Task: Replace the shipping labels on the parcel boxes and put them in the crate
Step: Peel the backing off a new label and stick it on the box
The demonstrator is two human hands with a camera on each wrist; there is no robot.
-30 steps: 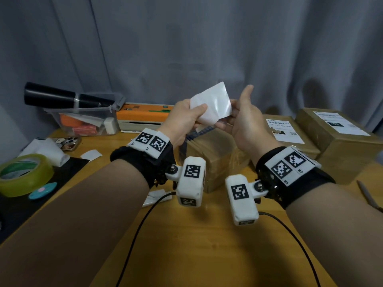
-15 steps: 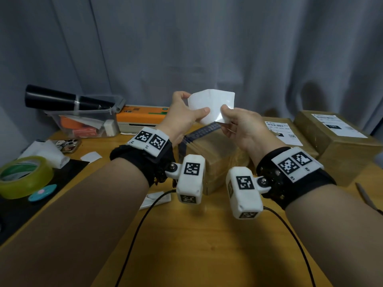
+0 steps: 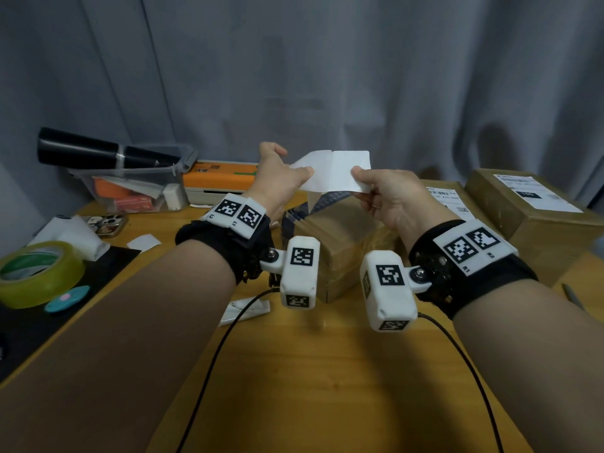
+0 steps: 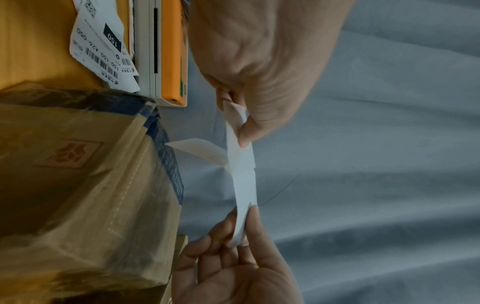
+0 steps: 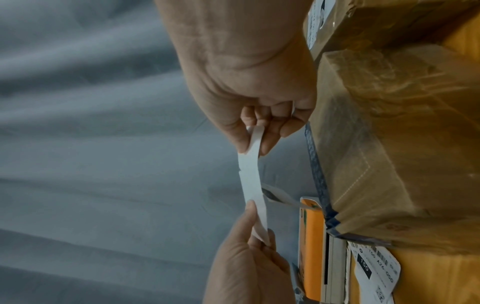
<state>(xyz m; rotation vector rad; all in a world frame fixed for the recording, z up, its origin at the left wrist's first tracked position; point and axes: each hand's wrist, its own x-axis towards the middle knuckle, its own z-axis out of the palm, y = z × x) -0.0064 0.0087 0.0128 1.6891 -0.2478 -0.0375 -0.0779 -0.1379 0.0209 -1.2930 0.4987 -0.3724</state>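
My left hand (image 3: 277,181) pinches the left edge of the white label (image 3: 333,171), my right hand (image 3: 389,197) pinches its right edge, and the sheet is held flat just above the unlabelled parcel box (image 3: 343,243) on the worktop (image 3: 327,371). A flap hangs under the label, seemingly backing. If it flops, the adhesive could stick to itself or land crooked on that box.

Parcel boxes: three — one centre (image 3: 340,237), two at right (image 3: 457,204) (image 3: 536,217). Hands: two (image 3: 277,181) (image 3: 392,197). Tape rolls: one (image 3: 36,273). Orange-topped printers: one (image 3: 219,181). Clear bins: one (image 3: 130,188). Phones: one (image 3: 108,222).
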